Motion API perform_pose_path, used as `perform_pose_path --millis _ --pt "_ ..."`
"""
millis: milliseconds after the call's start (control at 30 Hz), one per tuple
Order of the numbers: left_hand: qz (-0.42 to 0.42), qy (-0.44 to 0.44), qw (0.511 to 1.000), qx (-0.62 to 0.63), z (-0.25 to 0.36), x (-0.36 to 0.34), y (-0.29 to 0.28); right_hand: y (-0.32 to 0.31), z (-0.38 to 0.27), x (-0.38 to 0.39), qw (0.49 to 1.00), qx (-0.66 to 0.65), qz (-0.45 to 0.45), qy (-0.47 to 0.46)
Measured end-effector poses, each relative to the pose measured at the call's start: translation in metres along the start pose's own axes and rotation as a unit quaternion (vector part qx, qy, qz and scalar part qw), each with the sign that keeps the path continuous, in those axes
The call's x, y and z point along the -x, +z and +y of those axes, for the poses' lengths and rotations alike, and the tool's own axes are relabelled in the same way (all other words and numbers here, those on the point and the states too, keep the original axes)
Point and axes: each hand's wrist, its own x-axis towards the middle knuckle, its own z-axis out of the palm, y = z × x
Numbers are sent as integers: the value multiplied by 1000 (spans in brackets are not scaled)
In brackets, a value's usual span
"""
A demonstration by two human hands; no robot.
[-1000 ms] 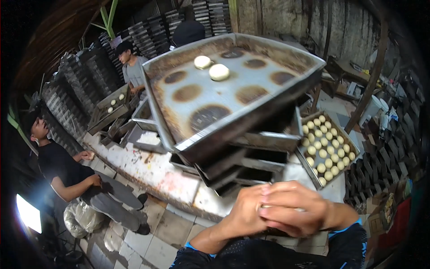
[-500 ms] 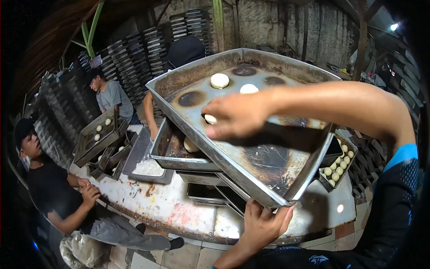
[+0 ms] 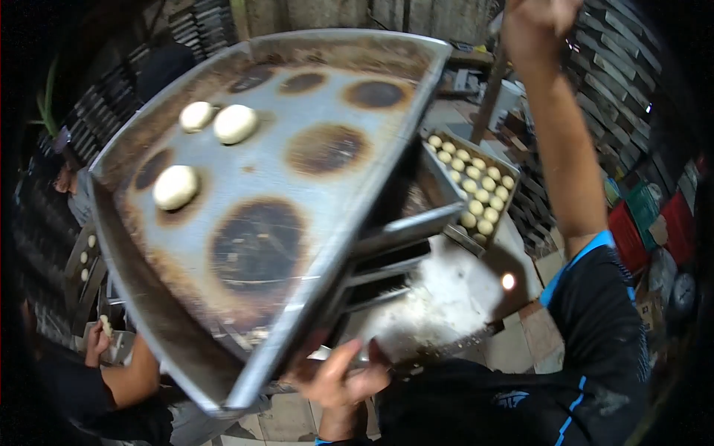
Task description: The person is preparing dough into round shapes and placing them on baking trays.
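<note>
A worn metal baking tray (image 3: 331,152), its base marked with dark round burns, fills the left and middle of the view, tilted above a stack of trays. Three pale dough balls (image 3: 175,187) sit toward its left side. My left hand (image 3: 338,375) is at the tray's near right side, partly hidden by it and blurred; it appears to grip or support the tray from below. My right hand (image 3: 543,26) is raised at the top edge, away from the tray. It is smeared and partly cut off, so its fingers cannot be read.
Below the tilted tray, more stacked trays (image 3: 394,223) stand on a floury white tabletop (image 3: 461,297). A tray filled with rows of dough balls (image 3: 476,189) lies at the right. A co-worker's hand (image 3: 97,342) holds something pale at lower left. Slatted stacks (image 3: 617,82) line the far right.
My right hand has left the dough ball on the tray and risen to the top right. The view has swung right, and the tray appears farther left and closer.
</note>
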Motion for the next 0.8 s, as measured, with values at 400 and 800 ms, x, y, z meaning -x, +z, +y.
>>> perform_pose_path --millis 400,800 --pt "-57 -112 992 10 85 99 57 -72 -195 501 676 74 -468 564" --pt "-254 -354 860 265 136 123 125 -103 -280 335 434 -533 77 723"
